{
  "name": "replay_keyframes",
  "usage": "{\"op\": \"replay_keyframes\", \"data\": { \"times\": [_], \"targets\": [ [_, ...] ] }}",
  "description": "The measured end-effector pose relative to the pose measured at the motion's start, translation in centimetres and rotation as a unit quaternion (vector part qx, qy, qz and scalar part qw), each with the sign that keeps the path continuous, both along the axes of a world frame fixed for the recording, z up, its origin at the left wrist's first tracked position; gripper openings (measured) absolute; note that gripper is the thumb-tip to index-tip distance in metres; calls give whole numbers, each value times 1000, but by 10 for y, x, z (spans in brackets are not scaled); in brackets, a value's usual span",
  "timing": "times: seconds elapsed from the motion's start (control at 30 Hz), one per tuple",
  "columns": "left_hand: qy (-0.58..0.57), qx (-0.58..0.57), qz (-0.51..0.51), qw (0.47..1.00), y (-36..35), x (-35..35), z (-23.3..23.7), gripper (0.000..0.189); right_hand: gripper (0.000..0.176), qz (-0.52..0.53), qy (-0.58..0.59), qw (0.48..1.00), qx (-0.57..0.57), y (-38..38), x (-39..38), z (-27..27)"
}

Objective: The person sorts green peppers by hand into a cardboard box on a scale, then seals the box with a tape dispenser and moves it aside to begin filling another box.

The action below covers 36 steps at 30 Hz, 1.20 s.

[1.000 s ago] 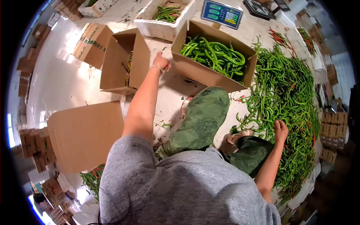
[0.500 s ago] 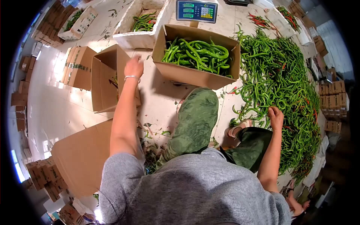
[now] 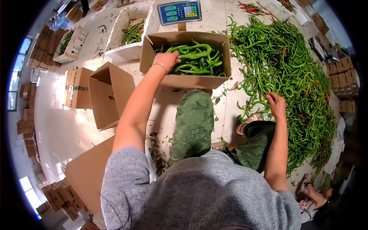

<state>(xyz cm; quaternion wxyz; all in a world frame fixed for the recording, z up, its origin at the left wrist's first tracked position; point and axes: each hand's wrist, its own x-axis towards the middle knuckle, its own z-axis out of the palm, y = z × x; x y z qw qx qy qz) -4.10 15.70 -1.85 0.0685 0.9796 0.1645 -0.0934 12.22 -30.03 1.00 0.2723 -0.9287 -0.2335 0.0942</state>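
My left hand reaches over the near left side of a cardboard box filled with long green chili peppers. Its fingers are curled against a green pepper in there, and the fingertips are partly hidden. My right hand hovers at the near left edge of a big heap of green chili peppers on the floor. Its thumb and fingers are bent together; whether something small sits between them is not visible. A few red peppers show in the heap.
A scale display stands behind the box. A white foam crate holds some peppers. An opened carton lies to the left beside a closed carton. A cardboard sheet is nearer. Another person's arm shows lower right.
My left hand has moved from beside the opened carton rightward onto the peppers in the box. My right hand has risen slightly at the heap's edge. The view has shifted.
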Motion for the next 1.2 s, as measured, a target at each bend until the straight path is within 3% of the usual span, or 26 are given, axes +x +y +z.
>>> {"op": "replay_keyframes", "data": {
  "times": [0.03, 0.07, 0.13, 0.17, 0.27, 0.3, 0.33, 0.4, 0.47, 0.53, 0.57, 0.6, 0.67, 0.77, 0.8, 0.87, 0.9, 0.97, 1.0, 1.03, 1.07, 1.13, 1.2],
  "targets": [
    [-50, -15, 34, 998, 4, -6, -3, 30, 18, -2, 4, 1000, -20, -1, 4, 0],
    [-26, -30, 60, 997, 9, -9, -9, 32, 19, -6, -7, 1000, 5, -1, 6, -2],
    [98, -79, 55, 991, 13, -11, -20, 37, 19, 1, -8, 1000, 4, 1, 10, -1],
    [126, -72, 24, 989, 15, -9, -28, 49, 18, 7, -1, 1000, 16, 4, 9, 3],
    [-9, -132, -109, 985, 33, -24, -32, 70, 18, 36, -17, 999, 34, 3, 13, -1],
    [171, -161, -4, 972, 24, -8, 18, 79, 18, 33, -15, 999, 20, 5, 12, 5],
    [108, -182, 79, 974, 31, -6, 18, 73, 18, 28, -8, 999, 32, 3, 16, 0],
    [-91, -136, 16, 986, 47, -11, 4, 70, 19, 15, -4, 999, 52, 4, 19, -4],
    [-83, -273, 76, 955, 39, -17, -12, 59, 20, 22, -1, 999, 50, 5, 18, 1],
    [-37, -164, 24, 985, 34, -21, -29, 54, 20, 22, 8, 998, 54, 7, 17, 5],
    [22, -188, 63, 980, 32, -19, -28, 59, 20, 22, 10, 998, 54, 7, 17, 5],
    [55, -181, 69, 980, 25, -19, -24, 53, 20, 26, 3, 998, 50, 7, 18, 6],
    [26, -166, 13, 986, 21, -17, -20, 47, 20, 34, -8, 999, 39, 7, 18, 7],
    [-119, -71, 72, 988, 15, -11, 8, 45, 20, 33, -13, 999, 39, 7, 17, 8],
    [-187, 59, 81, 977, 20, -3, 8, 38, 21, 34, -12, 999, 37, 7, 17, 7],
    [-220, 72, 110, 967, 13, 16, 23, 35, 20, 32, -10, 999, 28, 8, 17, 6],
    [-218, 28, 54, 974, 9, 26, 20, 37, 20, 32, -8, 999, 27, 9, 17, 6],
    [-163, -100, -52, 980, 0, 51, 1, 39, 20, 35, -7, 999, 29, 10, 18, 7],
    [-126, -120, -46, 984, -18, 56, -5, 39, 20, 37, -7, 999, 32, 11, 19, 5],
    [-31, -134, -50, 989, -17, 66, -28, 42, 19, 37, -8, 999, 36, 11, 19, 4],
    [15, -56, -61, 996, -32, 69, -37, 44, 20, 40, -9, 998, 41, 11, 18, 4],
    [115, -20, -112, 987, -79, 70, -3, 45, 20, 45, -12, 998, 44, 13, 16, 7],
    [114, -117, -181, 970, -89, 60, -6, 48, 20, 35, 3, 998, 56, 13, 13, 11]
  ]
}}
